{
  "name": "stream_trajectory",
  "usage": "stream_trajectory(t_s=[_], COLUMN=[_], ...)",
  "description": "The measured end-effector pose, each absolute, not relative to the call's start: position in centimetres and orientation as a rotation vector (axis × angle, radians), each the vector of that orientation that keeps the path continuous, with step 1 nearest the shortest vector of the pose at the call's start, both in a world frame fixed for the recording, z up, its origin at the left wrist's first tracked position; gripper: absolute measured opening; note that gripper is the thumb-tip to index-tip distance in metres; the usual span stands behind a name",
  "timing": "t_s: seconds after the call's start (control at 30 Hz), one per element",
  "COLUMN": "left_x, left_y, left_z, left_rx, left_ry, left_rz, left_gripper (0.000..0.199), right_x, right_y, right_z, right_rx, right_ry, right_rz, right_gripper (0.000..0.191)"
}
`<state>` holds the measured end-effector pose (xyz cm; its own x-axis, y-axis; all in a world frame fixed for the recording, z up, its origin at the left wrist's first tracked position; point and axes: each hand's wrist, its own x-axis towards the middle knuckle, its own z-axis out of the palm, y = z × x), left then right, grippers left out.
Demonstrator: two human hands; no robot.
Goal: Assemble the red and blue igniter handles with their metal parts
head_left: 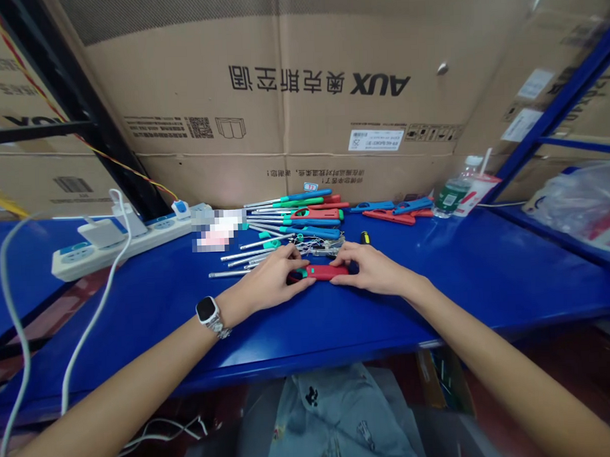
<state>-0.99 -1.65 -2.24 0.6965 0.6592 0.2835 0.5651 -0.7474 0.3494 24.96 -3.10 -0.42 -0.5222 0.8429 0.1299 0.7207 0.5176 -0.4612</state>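
Observation:
A red lighter handle point(327, 272) with a small green part lies level between my hands, low over the blue tabletop. My left hand point(271, 273), with a watch on its wrist, pinches its left end. My right hand point(371, 267) grips the right end between thumb and fingers. Just behind it is a tangle of small wires and metal parts point(318, 245). Long-nosed lighters point(309, 222) in red, blue and green are heaped farther back, their metal tubes pointing left. Beyond my right hand lies a small yellow-and-black item point(365, 238).
Blue and red handle pieces point(394, 216) lie at the back right, near a green-labelled bottle point(450, 193) and a cup with a straw point(476, 192). A white power strip point(128, 240) with plugs and cables crosses the left. A large cardboard box point(306, 135) stands behind the table.

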Motion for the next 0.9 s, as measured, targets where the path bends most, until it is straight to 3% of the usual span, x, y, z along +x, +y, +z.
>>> stream_trajectory(t_s=[0.4, 0.53, 0.67, 0.9], left_x=[-1.2, -1.1, -1.2, -1.8], left_y=[-1.3, -1.1, -1.0, -0.9], left_z=[-1.8, -2.3, -2.5, -1.6], left_rx=[2.639, 2.635, 2.550, 2.648], left_ry=[1.017, 1.009, 1.031, 0.936], left_rz=[0.597, 0.644, 0.688, 0.618], left_gripper=[0.032, 0.030, 0.033, 0.027], right_x=[24.2, 22.1, 20.6, 20.8], right_y=[-3.4, -3.4, -2.5, -1.8], right_z=[0.4, 1.0, 0.2, -0.5], right_rx=[-1.367, -1.352, -1.157, -1.101], right_ry=[-2.480, -2.599, -2.691, -2.645], right_rz=[0.447, 0.277, 0.329, 0.391], right_gripper=[0.019, 0.030, 0.044, 0.038])
